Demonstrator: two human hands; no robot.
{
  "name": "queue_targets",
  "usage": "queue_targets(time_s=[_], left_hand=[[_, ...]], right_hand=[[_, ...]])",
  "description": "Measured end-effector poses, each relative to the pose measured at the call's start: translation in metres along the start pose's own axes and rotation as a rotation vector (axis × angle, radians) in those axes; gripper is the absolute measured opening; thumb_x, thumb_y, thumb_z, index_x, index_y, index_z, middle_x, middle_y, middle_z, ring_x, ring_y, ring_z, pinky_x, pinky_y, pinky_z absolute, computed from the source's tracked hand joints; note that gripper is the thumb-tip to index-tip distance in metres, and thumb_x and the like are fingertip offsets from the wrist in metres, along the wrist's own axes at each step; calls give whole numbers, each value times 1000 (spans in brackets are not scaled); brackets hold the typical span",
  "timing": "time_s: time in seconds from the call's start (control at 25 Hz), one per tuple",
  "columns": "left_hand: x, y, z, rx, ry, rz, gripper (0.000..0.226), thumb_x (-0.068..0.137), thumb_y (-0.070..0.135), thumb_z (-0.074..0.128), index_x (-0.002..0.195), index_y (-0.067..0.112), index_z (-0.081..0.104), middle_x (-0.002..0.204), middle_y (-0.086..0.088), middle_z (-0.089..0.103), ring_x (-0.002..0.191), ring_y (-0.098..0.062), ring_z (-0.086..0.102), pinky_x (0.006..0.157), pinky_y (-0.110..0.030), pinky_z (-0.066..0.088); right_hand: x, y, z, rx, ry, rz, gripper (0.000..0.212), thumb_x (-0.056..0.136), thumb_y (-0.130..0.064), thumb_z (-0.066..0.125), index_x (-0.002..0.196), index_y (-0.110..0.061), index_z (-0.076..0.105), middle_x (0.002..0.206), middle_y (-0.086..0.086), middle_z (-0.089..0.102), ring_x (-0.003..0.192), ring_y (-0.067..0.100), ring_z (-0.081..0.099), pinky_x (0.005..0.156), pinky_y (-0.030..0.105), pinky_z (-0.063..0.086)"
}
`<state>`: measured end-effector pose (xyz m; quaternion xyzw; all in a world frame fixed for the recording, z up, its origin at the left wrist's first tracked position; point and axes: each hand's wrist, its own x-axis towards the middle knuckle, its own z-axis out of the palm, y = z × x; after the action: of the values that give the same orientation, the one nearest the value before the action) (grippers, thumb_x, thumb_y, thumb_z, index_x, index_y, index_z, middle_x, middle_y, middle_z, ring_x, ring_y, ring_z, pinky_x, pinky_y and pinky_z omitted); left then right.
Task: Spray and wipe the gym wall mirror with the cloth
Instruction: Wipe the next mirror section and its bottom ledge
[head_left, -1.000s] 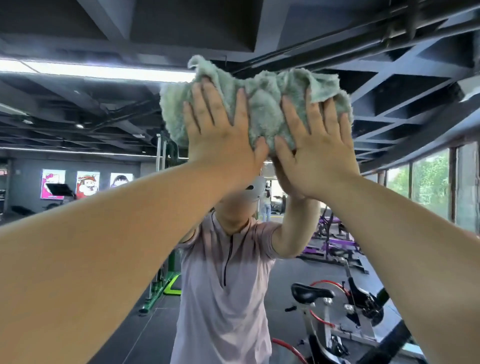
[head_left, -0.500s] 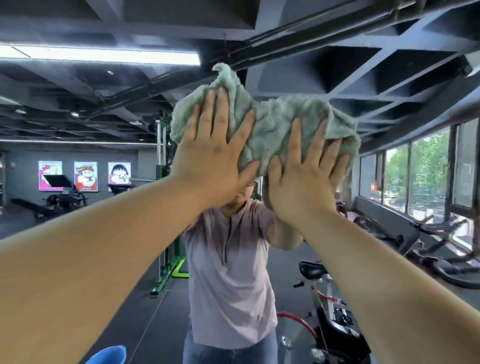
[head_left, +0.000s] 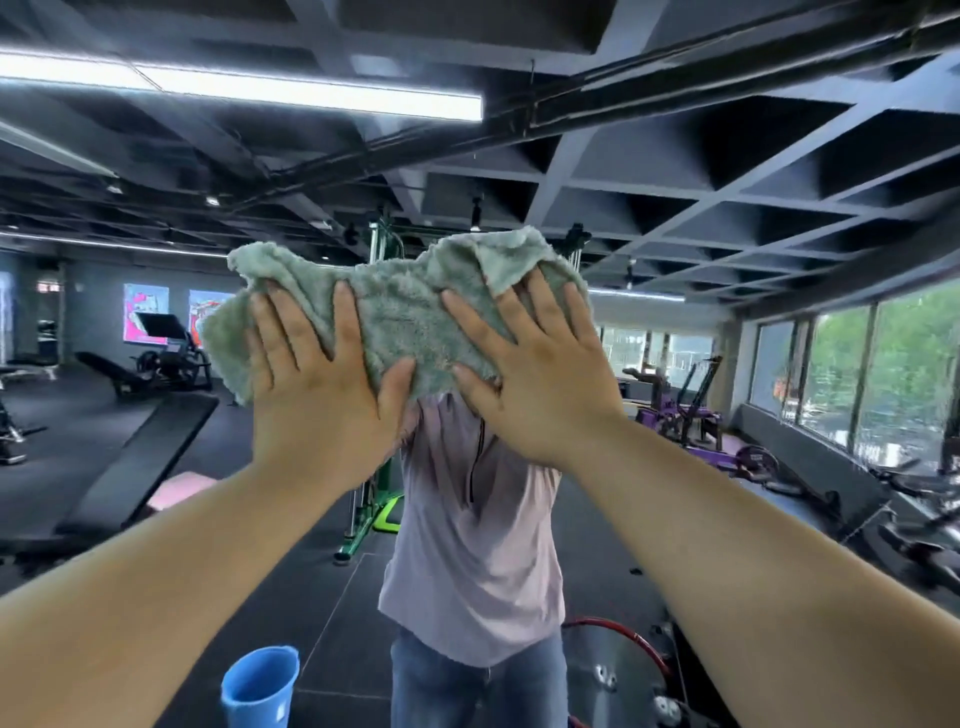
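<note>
The wall mirror (head_left: 675, 218) fills the whole view and reflects the gym and a person in a pale pink shirt. A fluffy pale green cloth (head_left: 405, 312) is spread flat against the glass at about head height. My left hand (head_left: 317, 395) presses the cloth's left part with fingers spread. On the cloth's right part lies my right hand (head_left: 535, 374), also flat with spread fingers. The cloth covers the reflected face. No spray bottle is visible.
A blue bucket (head_left: 260, 686) shows at the bottom, left of the reflected legs. The reflection holds a green cable machine (head_left: 379, 499), benches at left, exercise bikes at right, and windows (head_left: 883, 374) along the right wall.
Both hands have slid the cloth down the mirror from high up to about head height. The view has tilted down, and the blue bucket has come further into sight.
</note>
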<state>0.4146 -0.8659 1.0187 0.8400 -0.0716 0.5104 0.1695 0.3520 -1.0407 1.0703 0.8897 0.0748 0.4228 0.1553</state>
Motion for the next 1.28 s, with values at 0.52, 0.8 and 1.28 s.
queue_targets(time_s=[0.52, 0.8, 1.28], left_hand=[[-25, 285, 36, -51, 216, 440, 75, 94, 54, 19, 152, 8, 12, 152, -39, 9, 142, -53, 7, 113, -61, 2], [-59, 334, 63, 13, 258, 746, 69, 96, 54, 29, 153, 16, 19, 155, -33, 13, 144, -46, 13, 116, -54, 3], [-50, 28, 50, 3, 264, 563, 67, 98, 50, 26, 150, 8, 25, 153, -32, 16, 142, -47, 20, 115, -57, 14]], right_hand=[[-138, 222, 17, 65, 205, 419, 62, 96, -60, 12, 143, -46, -25, 163, 1, -6, 148, 25, -12, 118, 40, -15], [-204, 241, 59, 228, 244, 689, 64, 91, -50, 12, 141, -38, -26, 161, 5, -19, 147, 30, -16, 116, 45, -17], [-68, -33, 70, 119, 228, 370, 75, 86, -45, 28, 151, -31, -6, 159, 15, 18, 142, 31, -2, 115, 45, -16]])
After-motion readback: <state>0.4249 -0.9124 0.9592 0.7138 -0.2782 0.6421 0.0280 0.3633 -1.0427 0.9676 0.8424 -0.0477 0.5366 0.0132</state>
